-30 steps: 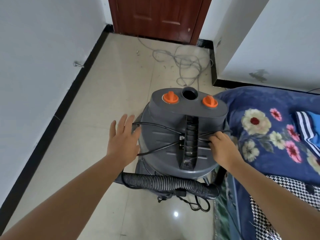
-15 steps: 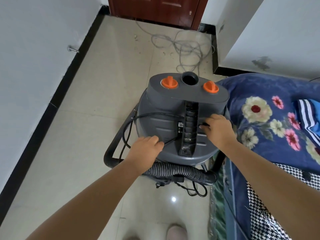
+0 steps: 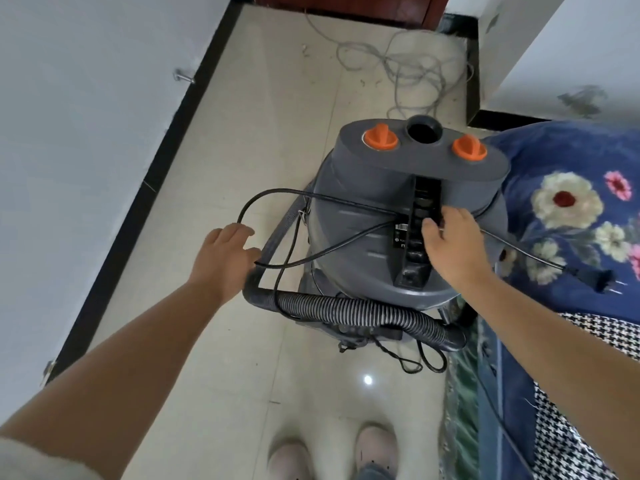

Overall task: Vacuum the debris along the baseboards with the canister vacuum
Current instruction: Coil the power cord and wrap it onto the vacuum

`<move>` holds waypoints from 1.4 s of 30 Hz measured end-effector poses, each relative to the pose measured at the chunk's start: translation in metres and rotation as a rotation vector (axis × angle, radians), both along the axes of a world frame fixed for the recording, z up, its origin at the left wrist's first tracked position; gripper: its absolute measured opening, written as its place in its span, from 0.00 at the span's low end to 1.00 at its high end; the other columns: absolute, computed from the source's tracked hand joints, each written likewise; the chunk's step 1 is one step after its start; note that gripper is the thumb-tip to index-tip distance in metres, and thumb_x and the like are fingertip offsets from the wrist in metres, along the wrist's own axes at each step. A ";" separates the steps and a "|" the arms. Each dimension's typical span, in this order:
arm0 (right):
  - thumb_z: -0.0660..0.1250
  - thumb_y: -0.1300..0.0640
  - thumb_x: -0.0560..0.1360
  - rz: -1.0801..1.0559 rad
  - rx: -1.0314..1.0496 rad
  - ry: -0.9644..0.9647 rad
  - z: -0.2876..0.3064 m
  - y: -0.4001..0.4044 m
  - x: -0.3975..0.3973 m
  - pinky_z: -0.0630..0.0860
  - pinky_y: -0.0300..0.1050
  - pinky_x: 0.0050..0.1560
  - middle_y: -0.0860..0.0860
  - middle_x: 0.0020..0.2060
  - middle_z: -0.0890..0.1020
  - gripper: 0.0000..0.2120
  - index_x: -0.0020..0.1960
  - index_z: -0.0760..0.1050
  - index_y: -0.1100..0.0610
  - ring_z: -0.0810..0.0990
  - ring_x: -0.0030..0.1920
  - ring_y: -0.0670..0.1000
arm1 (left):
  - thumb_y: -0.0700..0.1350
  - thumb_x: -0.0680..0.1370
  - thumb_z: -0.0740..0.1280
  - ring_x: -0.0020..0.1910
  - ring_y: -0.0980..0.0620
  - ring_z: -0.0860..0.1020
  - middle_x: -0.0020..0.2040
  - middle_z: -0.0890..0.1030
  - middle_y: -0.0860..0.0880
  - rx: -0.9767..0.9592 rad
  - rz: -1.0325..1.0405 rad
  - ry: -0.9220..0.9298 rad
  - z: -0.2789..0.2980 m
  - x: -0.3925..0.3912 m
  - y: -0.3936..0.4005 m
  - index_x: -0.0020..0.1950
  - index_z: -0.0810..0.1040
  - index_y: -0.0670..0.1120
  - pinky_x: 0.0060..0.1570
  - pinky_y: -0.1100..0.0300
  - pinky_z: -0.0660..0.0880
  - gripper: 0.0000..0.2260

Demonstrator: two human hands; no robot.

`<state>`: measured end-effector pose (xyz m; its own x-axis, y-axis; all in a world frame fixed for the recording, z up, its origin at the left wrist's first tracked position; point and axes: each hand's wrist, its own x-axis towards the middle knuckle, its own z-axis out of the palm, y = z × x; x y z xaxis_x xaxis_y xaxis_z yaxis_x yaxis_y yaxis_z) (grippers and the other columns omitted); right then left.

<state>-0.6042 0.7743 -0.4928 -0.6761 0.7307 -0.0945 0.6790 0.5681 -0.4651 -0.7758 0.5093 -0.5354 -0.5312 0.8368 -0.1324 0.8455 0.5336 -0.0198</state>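
Hidden: your left hand [image 3: 227, 251] curls at the black power cord [image 3: 277, 194] loop; whether it holds it, I can't tell.
Right hand: your right hand [image 3: 450, 240] curls round the handle on top of the canister vacuum [image 3: 398, 209].
Vacuum: on the floor against the floral bedding [image 3: 571, 209].
Count: two orange knobs [image 3: 380, 137], one hose [image 3: 363, 311], one plug [image 3: 588, 273] on the bedding.
Cut off: door at the top edge.
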 end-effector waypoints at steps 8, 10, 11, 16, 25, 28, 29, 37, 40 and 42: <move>0.64 0.50 0.76 -0.211 0.085 -0.036 -0.023 -0.042 -0.017 0.59 0.53 0.68 0.64 0.67 0.66 0.35 0.71 0.56 0.70 0.63 0.68 0.62 | 0.37 0.76 0.62 0.70 0.42 0.62 0.70 0.67 0.42 0.219 0.268 -0.203 0.020 0.025 0.062 0.69 0.70 0.42 0.65 0.49 0.63 0.21; 0.67 0.55 0.74 -0.211 0.134 -0.009 -0.027 -0.042 -0.015 0.63 0.55 0.66 0.67 0.62 0.70 0.32 0.68 0.60 0.73 0.68 0.64 0.66 | 0.38 0.77 0.61 0.69 0.41 0.63 0.69 0.68 0.41 0.282 0.271 -0.195 0.025 0.018 0.075 0.68 0.71 0.41 0.64 0.48 0.64 0.19; 0.69 0.58 0.72 -0.212 0.125 0.011 -0.028 -0.041 -0.015 0.66 0.57 0.64 0.68 0.60 0.71 0.31 0.67 0.62 0.75 0.69 0.61 0.68 | 0.39 0.78 0.61 0.70 0.42 0.63 0.69 0.68 0.41 0.284 0.264 -0.195 0.029 0.013 0.082 0.68 0.70 0.41 0.65 0.49 0.64 0.18; 0.67 0.63 0.72 -0.129 -0.038 0.038 -0.020 -0.031 -0.017 0.66 0.52 0.65 0.65 0.63 0.68 0.33 0.70 0.57 0.73 0.66 0.65 0.63 | 0.44 0.80 0.58 0.71 0.45 0.60 0.71 0.65 0.42 0.302 0.215 -0.204 0.047 -0.006 0.122 0.71 0.67 0.41 0.67 0.53 0.63 0.19; 0.65 0.58 0.74 0.009 -0.148 0.003 -0.012 0.006 -0.044 0.64 0.42 0.64 0.59 0.67 0.62 0.36 0.74 0.49 0.67 0.64 0.67 0.56 | 0.45 0.81 0.57 0.74 0.45 0.57 0.74 0.61 0.42 0.345 0.101 -0.215 0.058 -0.038 0.191 0.73 0.62 0.39 0.72 0.53 0.56 0.22; 0.64 0.58 0.75 0.045 -0.146 -0.022 -0.010 0.026 -0.063 0.63 0.42 0.63 0.59 0.69 0.61 0.36 0.74 0.47 0.67 0.63 0.68 0.57 | 0.47 0.82 0.54 0.76 0.47 0.52 0.76 0.57 0.44 0.275 0.135 -0.231 0.054 -0.052 0.200 0.75 0.57 0.40 0.73 0.54 0.53 0.23; 0.64 0.58 0.75 0.057 -0.144 -0.025 -0.009 0.033 -0.070 0.64 0.43 0.63 0.59 0.69 0.61 0.36 0.74 0.47 0.67 0.64 0.68 0.57 | 0.47 0.82 0.53 0.76 0.47 0.51 0.77 0.55 0.44 0.244 0.142 -0.236 0.052 -0.056 0.199 0.76 0.56 0.40 0.73 0.55 0.52 0.23; 0.64 0.59 0.75 0.146 -0.153 -0.030 -0.006 0.107 -0.131 0.67 0.44 0.57 0.58 0.66 0.64 0.34 0.74 0.50 0.65 0.67 0.64 0.57 | 0.48 0.82 0.51 0.77 0.48 0.49 0.77 0.53 0.45 0.180 0.148 -0.255 0.049 -0.107 0.244 0.76 0.54 0.41 0.74 0.56 0.50 0.23; 0.64 0.58 0.75 0.204 -0.171 -0.063 -0.004 0.142 -0.160 0.66 0.44 0.58 0.58 0.67 0.62 0.36 0.75 0.47 0.64 0.66 0.65 0.57 | 0.48 0.82 0.51 0.77 0.48 0.49 0.77 0.53 0.45 0.169 0.179 -0.250 0.052 -0.142 0.277 0.76 0.54 0.41 0.74 0.56 0.50 0.23; 0.64 0.57 0.75 0.242 -0.180 -0.083 -0.001 0.168 -0.181 0.67 0.44 0.58 0.58 0.68 0.61 0.37 0.75 0.46 0.64 0.66 0.65 0.57 | 0.48 0.82 0.51 0.77 0.49 0.48 0.77 0.54 0.45 0.159 0.212 -0.249 0.053 -0.168 0.300 0.76 0.54 0.41 0.74 0.56 0.50 0.23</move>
<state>-0.7855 0.9422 -0.4938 -0.8128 0.5161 -0.2702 0.5741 0.6313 -0.5214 -0.9439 0.8092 -0.4822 -0.6631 0.7320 -0.1567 0.6841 0.6776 0.2699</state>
